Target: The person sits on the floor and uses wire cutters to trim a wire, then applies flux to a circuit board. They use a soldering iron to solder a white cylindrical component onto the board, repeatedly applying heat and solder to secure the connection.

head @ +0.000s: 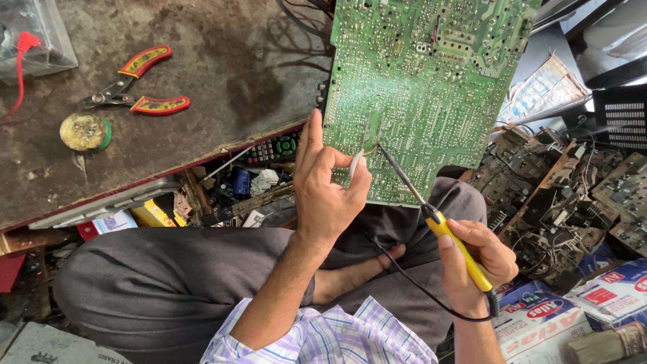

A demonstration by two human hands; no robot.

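Observation:
A large green circuit board point(418, 87) leans from the worn tabletop down toward my lap, solder side up. My left hand point(327, 189) rests at its lower left edge, pinching a thin strand of solder wire point(357, 162) between thumb and fingers and feeding it up to the board. My right hand point(475, 259) grips the yellow handle of a soldering iron point(458, 249). The iron's metal tip point(381, 145) touches the board beside the wire. A black cord runs from the handle across my grey trousers.
Red-handled cutters point(138, 84) and a round tin of flux point(84, 131) lie on the dark table point(202, 40) at left. Scrap circuit boards and wires point(573, 195) pile up at right, with printed boxes point(546, 323) below. A remote control point(273, 148) sits under the table edge.

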